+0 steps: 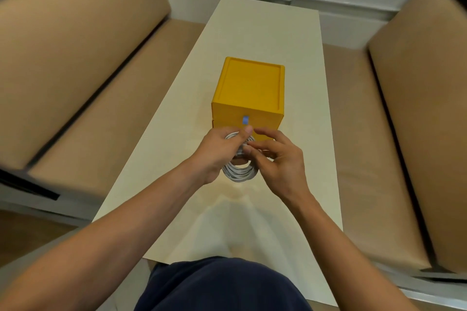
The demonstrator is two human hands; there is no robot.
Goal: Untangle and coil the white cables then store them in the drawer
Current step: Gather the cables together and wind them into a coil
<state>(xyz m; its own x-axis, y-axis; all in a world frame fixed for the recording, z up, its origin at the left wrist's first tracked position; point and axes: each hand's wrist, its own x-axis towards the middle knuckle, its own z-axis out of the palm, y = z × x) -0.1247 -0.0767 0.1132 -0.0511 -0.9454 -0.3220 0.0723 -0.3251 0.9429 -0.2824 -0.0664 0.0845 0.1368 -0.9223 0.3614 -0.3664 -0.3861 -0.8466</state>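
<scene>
**A:** Where is the white cable point(240, 172)?

**B:** It is wound into a tight round coil and held above the desk point(255, 38), near the middle of the view. The lower loops hang free below the hands, toward 6 o'clock.

**A:** And the hands?

**B:** The left hand point(216, 152) is curled round the coil's upper part, its thumb lying across the top. The right hand point(281, 162) comes in from 3 o'clock. Its bent fingertips pinch the strands where the two hands meet, and its forefinger reaches further out.

**A:** Where does the storage stand?

**B:** The yellow drawer box point(249, 88) sits on the desk just beyond the hands, at 12 o'clock from the coil. Its front faces the person and carries a small blue tab point(245, 120) right above the left thumb. The hands cover the lower part of that front, so I cannot tell how it stands there.

**A:** Anything else?

**B:** A tan sofa point(75, 63) lies at 9 o'clock and a second sofa point(414, 113) at 3 o'clock. Dark blue clothing point(222, 285) shows at 6 o'clock.
</scene>
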